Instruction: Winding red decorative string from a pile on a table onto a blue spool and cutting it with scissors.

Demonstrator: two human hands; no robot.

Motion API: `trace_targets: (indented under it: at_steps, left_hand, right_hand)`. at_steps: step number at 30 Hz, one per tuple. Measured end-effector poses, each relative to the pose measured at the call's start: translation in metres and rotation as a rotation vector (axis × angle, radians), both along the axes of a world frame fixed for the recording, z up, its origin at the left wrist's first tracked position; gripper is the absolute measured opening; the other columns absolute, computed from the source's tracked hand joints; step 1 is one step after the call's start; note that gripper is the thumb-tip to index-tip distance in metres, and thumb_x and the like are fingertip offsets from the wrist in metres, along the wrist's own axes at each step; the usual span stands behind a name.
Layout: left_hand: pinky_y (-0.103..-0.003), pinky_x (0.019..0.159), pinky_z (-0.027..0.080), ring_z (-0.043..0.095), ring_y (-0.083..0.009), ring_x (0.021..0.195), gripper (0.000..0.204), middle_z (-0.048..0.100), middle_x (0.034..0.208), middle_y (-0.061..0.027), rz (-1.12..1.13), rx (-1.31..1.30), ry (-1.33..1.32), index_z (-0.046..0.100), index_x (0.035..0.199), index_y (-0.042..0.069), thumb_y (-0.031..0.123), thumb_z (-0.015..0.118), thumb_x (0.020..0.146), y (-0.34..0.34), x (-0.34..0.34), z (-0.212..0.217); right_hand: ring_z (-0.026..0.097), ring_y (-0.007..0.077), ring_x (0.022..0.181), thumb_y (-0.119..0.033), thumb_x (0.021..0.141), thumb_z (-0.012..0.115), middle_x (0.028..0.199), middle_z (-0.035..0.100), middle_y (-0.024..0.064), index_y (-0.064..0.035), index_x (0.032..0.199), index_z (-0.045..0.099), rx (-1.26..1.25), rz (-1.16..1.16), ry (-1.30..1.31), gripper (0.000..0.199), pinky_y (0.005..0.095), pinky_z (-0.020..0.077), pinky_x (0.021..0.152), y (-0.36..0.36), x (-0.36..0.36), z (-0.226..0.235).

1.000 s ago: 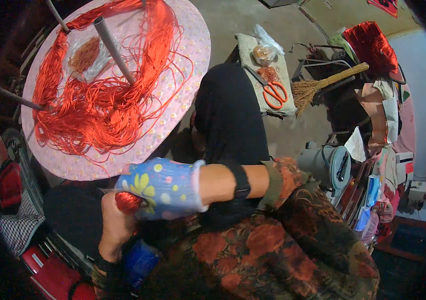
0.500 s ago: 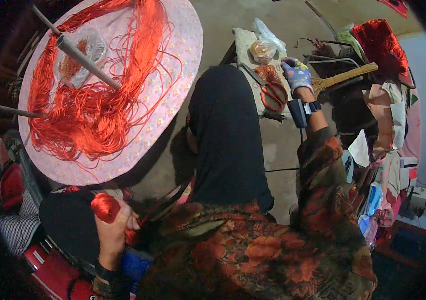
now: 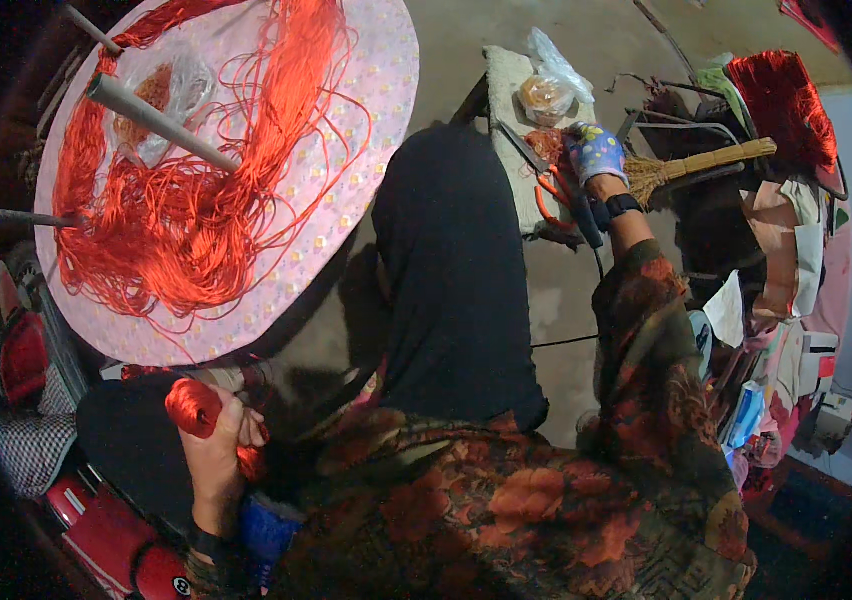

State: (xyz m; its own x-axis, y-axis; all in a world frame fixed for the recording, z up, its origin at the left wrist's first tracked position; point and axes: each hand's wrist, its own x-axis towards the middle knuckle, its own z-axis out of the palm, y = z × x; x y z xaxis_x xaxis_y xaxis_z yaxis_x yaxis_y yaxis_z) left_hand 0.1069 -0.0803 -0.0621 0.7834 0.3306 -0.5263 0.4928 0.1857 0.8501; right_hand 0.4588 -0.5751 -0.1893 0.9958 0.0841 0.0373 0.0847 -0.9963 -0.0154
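Here we are at the round tabletop (image 3: 386, 60), pink and patterned, and what a heap of red thread (image 3: 191, 250) on it! The thread is looped about the grey posts (image 3: 161, 125) that stand on the tabletop, with loose strands straying over its right side. Within that loop, on the tabletop, we spot a clear bag (image 3: 186, 95) with something brown inside.

Down below the tabletop's near edge, there's our left grip (image 3: 214, 455), bare, closed snugly around a red roll (image 3: 192, 407)! The coiled end pokes out above the thumb, and more red shows under the fingers.

Across to the right of the tabletop, well apart from it, we find our right grip (image 3: 596, 155), gloved in spotted blue, a black band (image 3: 623, 204) at the wrist. It's at the side of the stool (image 3: 506, 75) that lies away from the tabletop, just beside the orange-handled scissors (image 3: 543, 174) and some reddish strands (image 3: 544, 148). The fingertips are hidden, so we can't tell how far open it is, or whether it has hold of anything. A plastic pouch (image 3: 548, 95) shares that stool.

Between tabletop and stool sits our black-clad knee (image 3: 456, 280). Farther right of the tabletop, past the stool, we see a straw broom (image 3: 716, 160), then a shiny red stack (image 3: 781, 105).
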Motion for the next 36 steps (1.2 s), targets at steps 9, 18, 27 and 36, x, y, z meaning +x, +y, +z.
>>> trace_targets:
  at_steps: [9, 18, 27, 36]
  left_hand:
    - [-0.029, 0.060, 0.048, 0.053, -0.0135, 0.060, 0.015, 0.055, 0.072, -0.0049, -0.095, -0.013, -0.086, 0.051, 0.094, 0.005, 0.016, 0.060, 0.092, 0.006, -0.003, -0.003]
    - [-0.038, 0.083, 0.049, 0.059, -0.0187, 0.065, 0.015, 0.057, 0.067, -0.0057, -0.053, -0.019, -0.084, 0.052, 0.087, 0.005, 0.016, 0.063, 0.089, 0.006, 0.001, 0.005]
    - [-0.037, 0.081, 0.049, 0.060, -0.0177, 0.067, 0.014, 0.058, 0.069, -0.0060, 0.028, 0.012, -0.059, 0.052, 0.088, 0.004, 0.014, 0.063, 0.088, 0.003, 0.002, 0.015]
    - [-0.027, 0.063, 0.050, 0.060, -0.0128, 0.064, 0.014, 0.061, 0.074, -0.0044, 0.003, -0.218, -0.168, 0.058, 0.087, 0.003, 0.012, 0.069, 0.083, 0.019, -0.001, 0.005]
  right_hand:
    - [0.069, 0.0292, 0.085, -0.043, 0.083, 0.057, 0.089, 0.071, 0.0146, -0.0082, 0.096, 0.072, 0.469, -0.231, -0.054, 0.040, 0.0382, 0.0525, 0.076, -0.026, 0.019, -0.013]
    - [0.065, 0.0166, 0.074, -0.020, 0.087, 0.065, 0.091, 0.067, 0.0075, -0.0035, 0.105, 0.063, 1.362, -0.406, 0.173, 0.024, 0.0265, 0.0499, 0.060, -0.021, 0.008, 0.015]
    - [0.061, 0.0132, 0.078, -0.020, 0.090, 0.062, 0.100, 0.065, 0.0051, -0.0082, 0.106, 0.062, 1.579, -0.217, 0.279, 0.020, 0.0253, 0.0468, 0.068, 0.028, -0.033, 0.071]
    - [0.061, 0.0160, 0.073, -0.017, 0.093, 0.059, 0.089, 0.063, 0.0087, -0.0045, 0.099, 0.057, 1.618, 0.263, 0.826, 0.014, 0.0266, 0.0482, 0.062, 0.227, -0.141, 0.172]
